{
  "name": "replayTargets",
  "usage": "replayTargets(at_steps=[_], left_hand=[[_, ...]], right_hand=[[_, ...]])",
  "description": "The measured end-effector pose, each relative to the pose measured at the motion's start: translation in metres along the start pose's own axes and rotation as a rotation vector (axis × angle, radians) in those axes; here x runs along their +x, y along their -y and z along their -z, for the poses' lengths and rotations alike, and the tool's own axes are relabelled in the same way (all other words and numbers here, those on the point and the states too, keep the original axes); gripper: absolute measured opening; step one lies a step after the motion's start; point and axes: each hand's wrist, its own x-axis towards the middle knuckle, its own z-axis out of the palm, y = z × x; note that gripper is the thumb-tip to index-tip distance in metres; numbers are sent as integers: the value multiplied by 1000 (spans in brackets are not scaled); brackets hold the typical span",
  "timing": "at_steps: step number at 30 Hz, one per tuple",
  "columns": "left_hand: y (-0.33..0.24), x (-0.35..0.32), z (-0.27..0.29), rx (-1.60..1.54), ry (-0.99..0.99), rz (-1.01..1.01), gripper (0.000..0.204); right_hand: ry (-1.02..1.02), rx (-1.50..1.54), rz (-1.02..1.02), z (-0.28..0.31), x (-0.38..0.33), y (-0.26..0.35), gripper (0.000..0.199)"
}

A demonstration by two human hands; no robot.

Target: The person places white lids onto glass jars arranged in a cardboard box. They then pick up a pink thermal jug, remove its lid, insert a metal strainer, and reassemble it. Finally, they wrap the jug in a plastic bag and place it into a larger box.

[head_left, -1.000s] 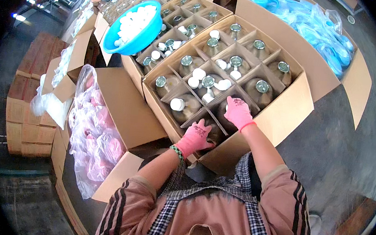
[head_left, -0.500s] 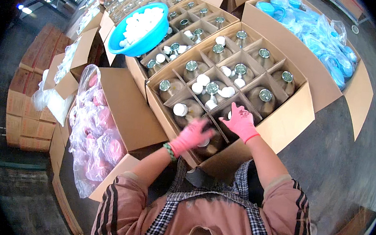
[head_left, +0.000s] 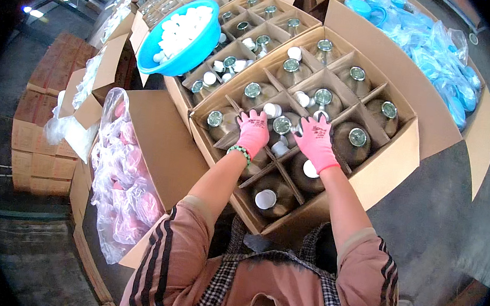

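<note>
Although left hand (head_left: 254, 133) and right hand (head_left: 318, 143) curl by white caps (head_left: 270, 110), grips are unclear

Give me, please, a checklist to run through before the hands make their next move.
1. Nearest-corner bottle capped: ok, white cap on top.
2. Bottle between the hands capped: not ok, bare mouth.
3. Loose white cap near the left hand: ok.
4. Left hand gripping a cap: cannot tell.
5. Right hand gripping a cap: cannot tell.
6. Blue basin stocked with caps: ok.
</note>
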Motion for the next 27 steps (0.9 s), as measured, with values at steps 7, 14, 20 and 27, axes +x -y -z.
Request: replayTargets(at_steps=[7, 14, 20, 27], left_hand=[[1, 9, 3, 156, 72, -4, 45], [70, 3, 50, -348, -217, 32, 50], [158, 21, 13, -232, -5, 80, 49], [116, 27, 41, -168, 128, 194, 70]], right_hand=[[53, -120, -64, -21, 6, 10, 44], [25, -147, -111, -32, 5, 8, 25], [14, -134, -101, -24, 7, 19, 39], [-314, 543, -236, 21, 2, -7, 57]])
